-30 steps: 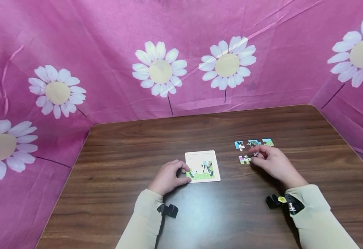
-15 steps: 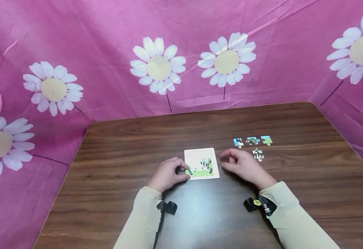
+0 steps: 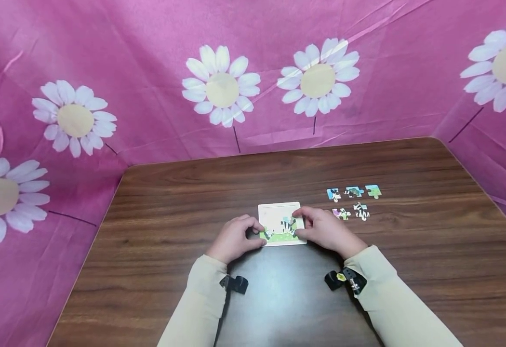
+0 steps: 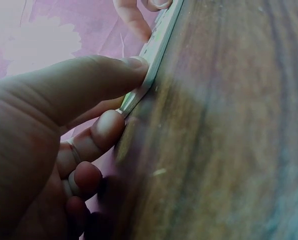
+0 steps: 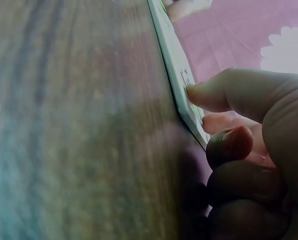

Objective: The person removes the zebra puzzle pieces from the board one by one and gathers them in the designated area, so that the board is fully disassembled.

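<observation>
A small square jigsaw puzzle board [image 3: 279,206] with a pale frame lies on the table, its lower part filled with a zebra picture on green. My left hand [image 3: 235,237] holds its lower left edge; in the left wrist view the thumb [image 4: 109,75] lies on the rim, the index finger at the side. From the right, my right hand [image 3: 328,230] touches the board with thumb and index finger over the picture's right part. The right wrist view shows that thumb [image 5: 219,92] on the surface, the other fingers curled. No loose piece shows in either hand.
Several loose puzzle pieces lie right of the board: a back row with a green piece [image 3: 373,191], a blue-green one [image 3: 353,192] and a blue one [image 3: 333,194], and black-and-white ones [image 3: 361,211] in front. Pink flowered cloth [image 3: 270,29] surrounds the wooden table [image 3: 183,188].
My right hand has moved left from the loose pieces to the board's right side and now touches it. My left hand stays at the board's left edge.
</observation>
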### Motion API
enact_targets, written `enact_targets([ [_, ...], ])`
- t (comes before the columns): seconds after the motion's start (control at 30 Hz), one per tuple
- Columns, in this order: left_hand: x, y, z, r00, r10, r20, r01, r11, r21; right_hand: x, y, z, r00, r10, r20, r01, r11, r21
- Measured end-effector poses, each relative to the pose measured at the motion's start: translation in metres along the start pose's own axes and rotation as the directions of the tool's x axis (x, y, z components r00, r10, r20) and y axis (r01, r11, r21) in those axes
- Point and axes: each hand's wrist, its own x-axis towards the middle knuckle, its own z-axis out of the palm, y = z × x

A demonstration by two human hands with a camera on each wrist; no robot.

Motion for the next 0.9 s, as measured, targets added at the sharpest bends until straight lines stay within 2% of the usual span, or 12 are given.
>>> enact_targets([
  [0.23,0.0012,0.0007,-0.0013,1.0,0.01,0.002,-0.01,1.0,0.005,-0.0001,-0.0018,0.0005,1.0,-0.002,-0.019,0.003,0.999,0.042],
  [0.57,0.0007,0.0014,-0.0016,1.0,0.001,0.007,-0.001,1.0,0.008,0.0005,0.0033,0.0061,0.992,-0.088,-0.086,0.099,0.987,0.128],
  [0.9,0.0015,-0.0009,-0.0013,1.0,0.008,0.002,-0.008,1.0,-0.003,0.0013,0.0034,0.0072,0.99,-0.093,-0.11,0.108,0.983,0.146],
])
